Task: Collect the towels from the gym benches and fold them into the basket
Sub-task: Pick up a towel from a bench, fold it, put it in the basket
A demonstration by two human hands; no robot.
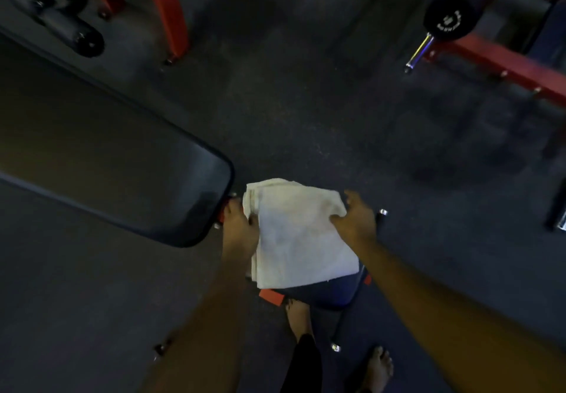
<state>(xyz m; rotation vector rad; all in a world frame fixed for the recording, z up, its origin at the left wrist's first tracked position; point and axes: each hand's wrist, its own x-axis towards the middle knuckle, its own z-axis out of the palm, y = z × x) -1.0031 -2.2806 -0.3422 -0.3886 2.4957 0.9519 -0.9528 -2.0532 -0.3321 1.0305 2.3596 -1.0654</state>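
The white towel (pixel 301 239) is soft, matt cloth. The bench pad (pixel 101 154) looks like smooth, faintly glossy vinyl. The floor (pixel 306 111) is matt, speckled rubber; the frame (pixel 505 62) is red painted metal.

Bench pad (pixel 101 160) cut off at left edge; seat (pixel 324 296) mostly under towel (pixel 301 236).

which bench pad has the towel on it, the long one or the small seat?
The small seat pad nearest the feet: the folded white towel covers most of it, both hands gripping its sides. The long pad at left is bare.
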